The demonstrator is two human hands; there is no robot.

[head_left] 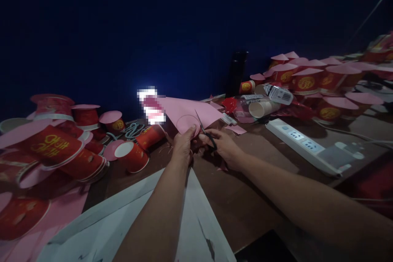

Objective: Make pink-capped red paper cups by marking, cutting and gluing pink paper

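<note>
My left hand [185, 141] pinches the near edge of a pink paper sheet [202, 110], thumb on top. A circle is drawn on the sheet, just beyond the thumb. In my right hand [223, 147] is a pair of scissors [211, 139] with dark handles. One blade shows over the paper, along the right side of the drawn circle; the other blade is not visible. Both hands are close together above the brown table. Small pink scraps [236, 129] lie to the right of the sheet.
Red paper cups [58, 143] with pink paper discs crowd the left; more capped cups [307, 82] stand at the back right. A white power strip [294, 143] lies right. Stacked plain cups [264, 107] lie in plastic wrap. A white board [199, 221] is under my left forearm.
</note>
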